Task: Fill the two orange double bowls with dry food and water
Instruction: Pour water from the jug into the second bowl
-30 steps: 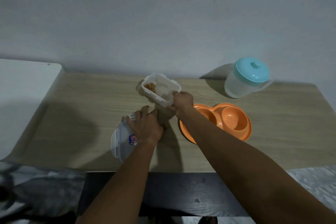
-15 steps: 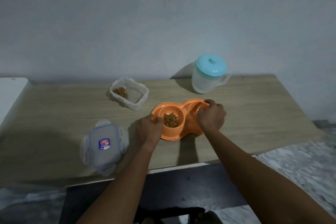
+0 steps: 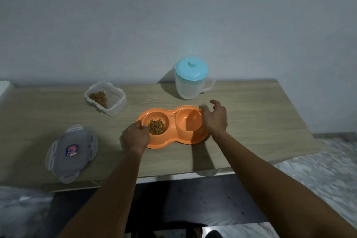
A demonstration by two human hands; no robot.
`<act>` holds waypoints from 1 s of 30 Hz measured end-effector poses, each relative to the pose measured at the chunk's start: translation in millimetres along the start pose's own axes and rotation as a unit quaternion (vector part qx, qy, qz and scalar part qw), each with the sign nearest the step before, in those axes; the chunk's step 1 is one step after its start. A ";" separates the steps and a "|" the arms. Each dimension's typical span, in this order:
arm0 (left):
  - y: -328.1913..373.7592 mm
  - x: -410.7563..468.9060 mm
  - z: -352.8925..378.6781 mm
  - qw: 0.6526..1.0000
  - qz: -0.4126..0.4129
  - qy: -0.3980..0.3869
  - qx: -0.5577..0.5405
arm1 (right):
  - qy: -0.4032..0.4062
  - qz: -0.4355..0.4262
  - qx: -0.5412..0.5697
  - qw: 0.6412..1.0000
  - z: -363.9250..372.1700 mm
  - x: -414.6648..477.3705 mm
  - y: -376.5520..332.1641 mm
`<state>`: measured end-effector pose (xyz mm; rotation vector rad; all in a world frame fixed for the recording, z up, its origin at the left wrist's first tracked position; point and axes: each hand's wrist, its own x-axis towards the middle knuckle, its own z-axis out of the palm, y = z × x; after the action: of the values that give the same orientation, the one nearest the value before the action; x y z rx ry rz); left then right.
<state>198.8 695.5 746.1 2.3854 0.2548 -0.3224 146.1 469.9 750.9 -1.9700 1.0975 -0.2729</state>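
Readable text: none; nothing in the frame can be made out as words or numbers.
Only label: a small sticker [image 3: 71, 150], on the middle of the clear plastic lid [image 3: 63, 168] at the lower left of the frame.
Sticker colours: a red patch above, a blue band below, a pale border round both.
Sticker print: there seem to be marks on it, but they are too small and blurred to read as letters, a brand or a number.
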 end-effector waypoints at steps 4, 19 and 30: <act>1.4 5.6 5.7 1.000 -0.019 -0.002 -0.025 | 0.022 -0.010 0.150 0.988 -16.0 39.6 -36.9; -1.3 14.3 7.9 0.998 -0.048 -0.025 -0.034 | -0.151 0.038 0.226 0.962 -8.5 77.0 -61.4; -8.8 19.8 11.6 0.998 -0.047 -0.021 -0.046 | -0.062 0.076 0.324 0.941 -57.5 63.4 -45.4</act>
<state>213.4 696.0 726.3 2.2773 0.3549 -0.3947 179.8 399.6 808.6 -1.2930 0.9189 -0.3656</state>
